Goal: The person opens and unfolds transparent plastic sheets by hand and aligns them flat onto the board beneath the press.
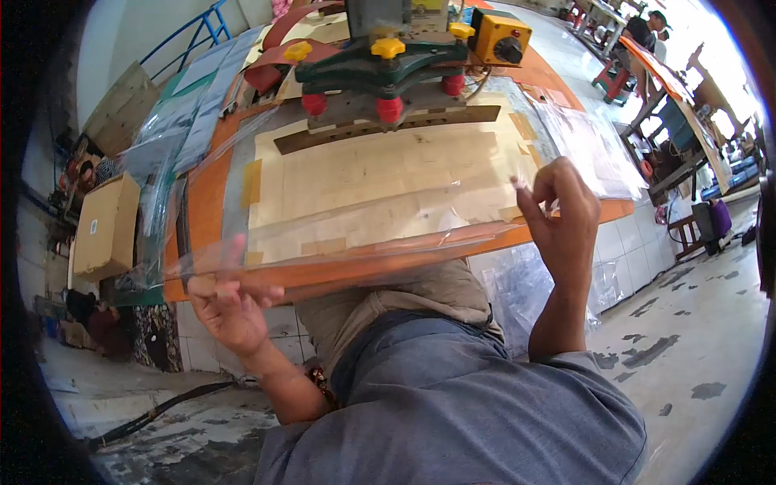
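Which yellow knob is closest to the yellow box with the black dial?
The rightmost yellow knob, beside the yellow box; the middle knob and left knob sit farther away.

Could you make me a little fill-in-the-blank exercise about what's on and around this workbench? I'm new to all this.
1. A clear ____ sheet spans the space between the left hand and the right hand.
2. On top of the green frame sit three ____ knobs.
3. The dial on the yellow box is coloured ____.
4. The cardboard box is on the same side as the person's ____ hand.

Missing words: plastic; yellow; black; left.
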Available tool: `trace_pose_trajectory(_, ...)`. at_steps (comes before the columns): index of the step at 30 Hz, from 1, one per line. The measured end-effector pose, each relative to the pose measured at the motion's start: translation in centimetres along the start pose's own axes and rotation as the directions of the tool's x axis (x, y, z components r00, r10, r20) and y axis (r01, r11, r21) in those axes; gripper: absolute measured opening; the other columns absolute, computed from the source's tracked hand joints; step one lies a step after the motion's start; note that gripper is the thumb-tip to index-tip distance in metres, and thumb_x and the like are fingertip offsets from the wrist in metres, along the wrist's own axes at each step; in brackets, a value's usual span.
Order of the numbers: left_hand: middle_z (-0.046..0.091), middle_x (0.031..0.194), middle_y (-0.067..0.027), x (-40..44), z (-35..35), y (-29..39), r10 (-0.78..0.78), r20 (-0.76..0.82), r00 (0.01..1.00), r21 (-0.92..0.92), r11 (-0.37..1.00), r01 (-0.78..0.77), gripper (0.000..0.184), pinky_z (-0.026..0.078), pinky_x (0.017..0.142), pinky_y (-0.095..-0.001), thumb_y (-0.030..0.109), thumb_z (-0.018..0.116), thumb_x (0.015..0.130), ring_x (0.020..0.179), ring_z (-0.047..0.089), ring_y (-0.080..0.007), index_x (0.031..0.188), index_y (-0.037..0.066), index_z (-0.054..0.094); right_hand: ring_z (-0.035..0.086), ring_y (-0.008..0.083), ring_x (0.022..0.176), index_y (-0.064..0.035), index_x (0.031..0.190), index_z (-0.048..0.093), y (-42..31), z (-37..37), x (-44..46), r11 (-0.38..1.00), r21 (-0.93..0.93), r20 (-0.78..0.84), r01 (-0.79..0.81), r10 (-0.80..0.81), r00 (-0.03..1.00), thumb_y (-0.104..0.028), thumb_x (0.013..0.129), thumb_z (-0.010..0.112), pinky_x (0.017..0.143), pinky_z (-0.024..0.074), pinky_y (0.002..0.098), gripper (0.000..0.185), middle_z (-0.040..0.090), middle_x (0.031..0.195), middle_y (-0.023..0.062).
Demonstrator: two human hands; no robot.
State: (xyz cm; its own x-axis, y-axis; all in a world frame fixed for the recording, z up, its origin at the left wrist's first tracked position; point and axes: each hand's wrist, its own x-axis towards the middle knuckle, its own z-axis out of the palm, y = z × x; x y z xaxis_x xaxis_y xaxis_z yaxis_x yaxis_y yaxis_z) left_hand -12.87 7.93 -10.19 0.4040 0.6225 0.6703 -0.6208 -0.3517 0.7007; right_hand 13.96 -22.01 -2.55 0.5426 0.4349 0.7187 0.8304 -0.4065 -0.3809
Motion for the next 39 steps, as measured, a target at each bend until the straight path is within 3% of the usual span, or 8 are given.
trace_pose_trajectory(4, 0.036, 0.151, -0.045, -0.7, -1.8, -0.5, 0.041, 0.174, 0.984, -0.305, 0.952, 0.015, 0.024, 0.065, 0.042, -0.0402, 0.011, 0.063, 0.101, 0.069, 0.074, -0.0457, 0.113, -0.004, 0.049, 0.051, 0.0224, 0.06, -0.0074, 0.075, 0.049, 0.6, 0.4, -0.1, 0.993, -0.117, -0.257, -0.018, -0.012, 0.966, -0.008, 0.078, 0.087, 0.058, 0.0416, 0.0365, 0.038, 0.051, 0.069, 0.0055)
trace_pose_trajectory(7, 0.031, 0.155, -0.0446, -1.4, -2.0, -0.6, 0.017, 0.276, 0.961, -0.659, 0.731, 0.176, 0.018, 0.062, 0.038, -0.0429, 0.005, 0.06, 0.1, 0.071, 0.073, -0.0495, 0.102, -0.008, 0.049, 0.051, 0.0223, 0.061, -0.009, 0.074, 0.049, 1.5, 0.3, -0.2, 0.981, -0.194, -0.289, -0.013, -0.044, 0.956, -0.011, 0.076, 0.089, 0.061, 0.0406, 0.0366, 0.04, 0.051, 0.069, 0.004)
trace_pose_trajectory(13, 0.027, 0.16, -0.0395, -2.4, -1.8, -0.8, -0.04, 0.197, 0.98, -0.623, 0.766, 0.156, 0.024, 0.059, 0.034, -0.048, -0.003, 0.057, 0.097, 0.059, 0.069, -0.0484, 0.082, -0.011, 0.041, 0.054, 0.0231, 0.072, -0.011, 0.072, 0.05, 3.1, 0.2, -1.2, 0.956, -0.293, -0.248, -0.006, -0.07, 0.966, -0.02, 0.072, 0.093, 0.07, 0.0399, 0.0378, 0.044, 0.053, 0.074, 0.0029)
trace_pose_trajectory(16, 0.026, 0.158, -0.0434, -2.3, -1.4, -0.8, -0.028, 0.161, 0.987, -0.496, 0.862, 0.105, 0.029, 0.058, 0.036, -0.0331, 0.009, 0.068, 0.1, 0.062, 0.073, -0.0366, 0.088, -0.005, 0.046, 0.055, 0.0242, 0.077, -0.011, 0.075, 0.051, 3.6, -0.3, -2.1, 0.958, -0.287, -0.159, -0.014, -0.033, 0.987, -0.025, 0.069, 0.095, 0.073, 0.0402, 0.0386, 0.046, 0.055, 0.077, 0.0035)
trace_pose_trajectory(20, 0.027, 0.159, -0.0419, -2.0, -0.9, -0.8, -0.069, 0.057, 0.996, -0.392, 0.916, 0.086, 0.022, 0.056, 0.037, -0.0289, 0.008, 0.064, 0.102, 0.06, 0.073, -0.029, 0.092, -0.004, 0.048, 0.059, 0.0274, 0.084, -0.0094, 0.089, 0.056, 4.1, -1.3, -3.9, 0.985, -0.171, 0.196, -0.016, 0.05, 0.979, -0.031, 0.072, 0.091, 0.08, 0.042, 0.0412, 0.044, 0.059, 0.084, 0.0064)
trace_pose_trajectory(23, 0.026, 0.16, -0.0413, -2.2, -0.7, -1.1, -0.089, -0.026, 0.996, -0.321, 0.944, 0.076, 0.019, 0.055, 0.037, -0.0266, 0.006, 0.061, 0.102, 0.059, 0.072, -0.025, 0.094, -0.003, 0.046, 0.062, 0.0314, 0.095, -0.0076, 0.09, 0.058, 4.8, -1.3, -5.8, 0.995, -0.08, 0.46, -0.053, 0.084, 0.884, -0.017, 0.08, 0.083, 0.087, 0.045, 0.0436, 0.028, 0.063, 0.093, 0.0089)
trace_pose_trajectory(32, 0.027, 0.161, -0.0396, -1.2, -1.5, -0.9, -0.007, -0.056, 0.998, -0.325, 0.946, -0.011, 0.018, 0.059, 0.043, -0.0267, 0.006, 0.059, 0.102, 0.059, 0.072, -0.0251, 0.092, -0.002, 0.046, 0.065, 0.0311, 0.072, -0.0005, 0.089, 0.058, 6.8, -5.3, -7.8, 0.938, -0.125, 0.314, -0.323, 0.347, 0.884, -0.01, 0.084, 0.078, 0.064, 0.05, 0.0415, 0.023, 0.063, 0.08, 0.0136)
trace_pose_trajectory(39, 0.031, 0.16, -0.0379, -0.9, -0.6, -0.5, 0.019, 0.028, 0.999, -0.335, 0.942, -0.009, 0.02, 0.059, 0.045, -0.0271, 0.011, 0.066, 0.1, 0.068, 0.075, -0.0307, 0.095, -0.002, 0.052, 0.068, 0.0381, 0.101, -0.0046, 0.119, 0.063, 10.3, -8.9, -9.6, 0.791, -0.508, 0.455, -0.341, 0.583, 0.673, -0.008, 0.086, 0.076, 0.088, 0.0527, 0.0453, 0.035, 0.071, 0.108, 0.0178)
